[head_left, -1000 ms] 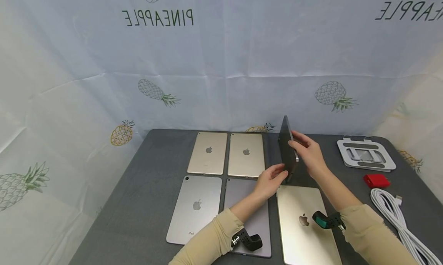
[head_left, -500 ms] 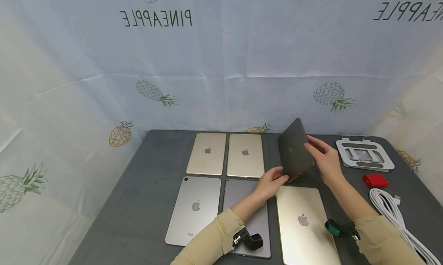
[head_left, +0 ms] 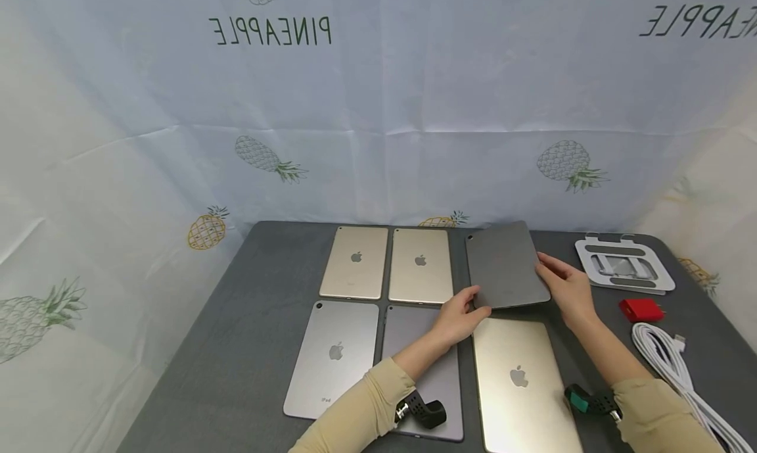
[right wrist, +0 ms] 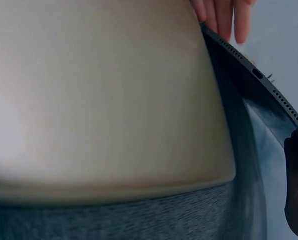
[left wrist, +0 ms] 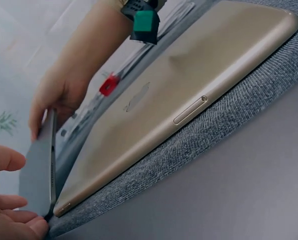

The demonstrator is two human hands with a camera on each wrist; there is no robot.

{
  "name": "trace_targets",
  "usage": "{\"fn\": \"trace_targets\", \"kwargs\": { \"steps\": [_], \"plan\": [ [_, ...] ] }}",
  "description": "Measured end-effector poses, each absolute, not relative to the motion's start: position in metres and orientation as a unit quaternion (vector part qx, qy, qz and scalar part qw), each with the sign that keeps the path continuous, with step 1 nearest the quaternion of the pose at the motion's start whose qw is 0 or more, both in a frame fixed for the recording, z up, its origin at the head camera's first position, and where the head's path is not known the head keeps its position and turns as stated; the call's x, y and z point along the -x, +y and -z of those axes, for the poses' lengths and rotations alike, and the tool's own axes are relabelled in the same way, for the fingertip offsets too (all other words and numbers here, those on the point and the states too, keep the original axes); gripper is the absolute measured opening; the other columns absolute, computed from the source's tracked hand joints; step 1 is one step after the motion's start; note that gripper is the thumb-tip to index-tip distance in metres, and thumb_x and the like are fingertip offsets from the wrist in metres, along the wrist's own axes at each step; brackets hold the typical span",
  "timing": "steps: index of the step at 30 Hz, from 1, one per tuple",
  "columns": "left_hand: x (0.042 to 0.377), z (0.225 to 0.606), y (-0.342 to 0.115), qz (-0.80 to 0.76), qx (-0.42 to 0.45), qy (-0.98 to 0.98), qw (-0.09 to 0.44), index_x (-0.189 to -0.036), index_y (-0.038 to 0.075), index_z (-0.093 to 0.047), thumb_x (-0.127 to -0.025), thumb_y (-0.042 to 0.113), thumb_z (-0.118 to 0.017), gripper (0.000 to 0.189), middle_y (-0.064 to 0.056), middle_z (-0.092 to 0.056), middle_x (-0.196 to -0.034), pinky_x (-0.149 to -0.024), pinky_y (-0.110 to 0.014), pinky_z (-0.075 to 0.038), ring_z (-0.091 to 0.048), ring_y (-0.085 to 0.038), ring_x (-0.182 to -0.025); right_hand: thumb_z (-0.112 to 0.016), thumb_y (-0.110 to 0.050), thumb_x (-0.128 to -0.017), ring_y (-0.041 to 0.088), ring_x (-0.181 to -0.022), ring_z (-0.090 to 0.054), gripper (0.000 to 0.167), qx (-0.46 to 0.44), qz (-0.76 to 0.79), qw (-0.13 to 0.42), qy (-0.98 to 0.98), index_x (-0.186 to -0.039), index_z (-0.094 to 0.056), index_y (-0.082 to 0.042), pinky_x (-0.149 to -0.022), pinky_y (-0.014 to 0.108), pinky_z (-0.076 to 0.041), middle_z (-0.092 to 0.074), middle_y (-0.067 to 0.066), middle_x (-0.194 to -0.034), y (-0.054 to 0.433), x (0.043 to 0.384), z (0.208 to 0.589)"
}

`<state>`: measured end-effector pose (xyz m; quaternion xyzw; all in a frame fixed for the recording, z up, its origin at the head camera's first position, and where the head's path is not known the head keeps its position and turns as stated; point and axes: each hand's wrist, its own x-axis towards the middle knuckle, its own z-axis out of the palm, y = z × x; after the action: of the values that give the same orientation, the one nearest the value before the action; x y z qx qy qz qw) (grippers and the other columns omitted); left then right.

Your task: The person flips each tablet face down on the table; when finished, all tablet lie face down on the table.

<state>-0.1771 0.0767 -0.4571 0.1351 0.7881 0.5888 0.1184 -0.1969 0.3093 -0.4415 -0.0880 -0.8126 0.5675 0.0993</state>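
A dark grey tablet (head_left: 505,265), back side up, tilts at the table's back right, its right edge raised. My right hand (head_left: 569,292) pinches that right edge between thumb and fingers. At the opposite lower corner, my left hand (head_left: 458,318) touches the tablet with its fingertips, thumb spread apart, as the left wrist view shows from below the fingers (left wrist: 36,227). The tablet's port and speaker edge (right wrist: 258,74) faces the right wrist camera. Just in front lies a large gold tablet (head_left: 520,374), back up. Under the left forearm, a purple-grey tablet (head_left: 414,328) is partly hidden.
Two small gold tablets (head_left: 355,269) lie side by side at the back, and a silver tablet (head_left: 334,348) lies front left. On the right are a folding metal stand (head_left: 623,263), a red charger plug (head_left: 641,309) and a coiled white cable (head_left: 665,361). A pineapple-print curtain hangs behind.
The dark grey tablet has swung from nearly upright down toward the table, its back now facing up. My right hand moved right and lower with its edge; the left hand stayed at the corner.
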Motion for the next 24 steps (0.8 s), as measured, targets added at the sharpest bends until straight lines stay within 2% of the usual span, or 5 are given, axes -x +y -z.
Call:
{"fn": "trace_targets", "kwargs": {
  "steps": [2,4,8,12,24],
  "plan": [
    [0.177,0.457,0.076,-0.586,-0.136,0.790,0.117,-0.140,0.002,-0.050,-0.092,0.021,-0.063,0.052,-0.016,-0.052,-0.140,-0.104,-0.032,-0.042,-0.050,-0.028,-0.128,-0.059,-0.035,-0.098,-0.007,-0.089,-0.053,0.055,0.099,-0.533,0.090,-0.835,-0.141,-0.050,-0.001,-0.069,0.009,-0.046,-0.061,-0.018,-0.106,0.310,0.198,0.446],
    [0.177,0.456,0.075,-0.581,-0.136,0.794,0.115,-0.140,0.002,-0.050,-0.092,0.021,-0.063,0.053,-0.016,-0.051,-0.141,-0.104,-0.032,-0.042,-0.050,-0.028,-0.128,-0.057,-0.036,-0.098,0.003,-0.096,-0.056,0.055,0.101,-0.499,0.080,-0.857,-0.140,-0.051,-0.002,-0.071,0.013,-0.046,-0.065,-0.002,-0.114,0.310,0.199,0.448],
    [0.176,0.457,0.073,-0.574,-0.138,0.799,0.114,-0.141,0.002,-0.049,-0.093,0.021,-0.063,0.054,-0.014,-0.050,-0.143,-0.104,-0.033,-0.041,-0.048,-0.029,-0.130,-0.053,-0.033,-0.100,0.034,-0.112,-0.055,0.054,0.077,-0.434,0.064,-0.895,-0.140,-0.049,0.002,-0.085,0.037,-0.049,-0.057,0.026,-0.128,0.308,0.200,0.452],
    [0.174,0.457,0.072,-0.576,-0.138,0.798,0.115,-0.142,0.003,-0.049,-0.092,0.022,-0.064,0.055,-0.013,-0.048,-0.145,-0.105,-0.033,-0.041,-0.048,-0.030,-0.130,-0.050,-0.027,-0.101,0.047,-0.115,-0.052,0.053,0.045,-0.386,0.054,-0.920,-0.139,-0.046,0.008,-0.089,0.057,-0.045,-0.056,0.032,-0.126,0.306,0.199,0.453],
    [0.174,0.459,0.071,-0.599,-0.135,0.780,0.125,-0.143,0.004,-0.047,-0.092,0.026,-0.065,0.058,-0.016,-0.031,-0.155,-0.106,-0.030,-0.039,-0.043,-0.029,-0.134,-0.046,-0.017,-0.098,0.049,-0.106,-0.051,0.051,-0.001,-0.314,0.045,-0.948,-0.136,-0.042,0.017,-0.087,0.060,-0.043,-0.047,0.040,-0.125,0.298,0.208,0.455]
  ]
}}
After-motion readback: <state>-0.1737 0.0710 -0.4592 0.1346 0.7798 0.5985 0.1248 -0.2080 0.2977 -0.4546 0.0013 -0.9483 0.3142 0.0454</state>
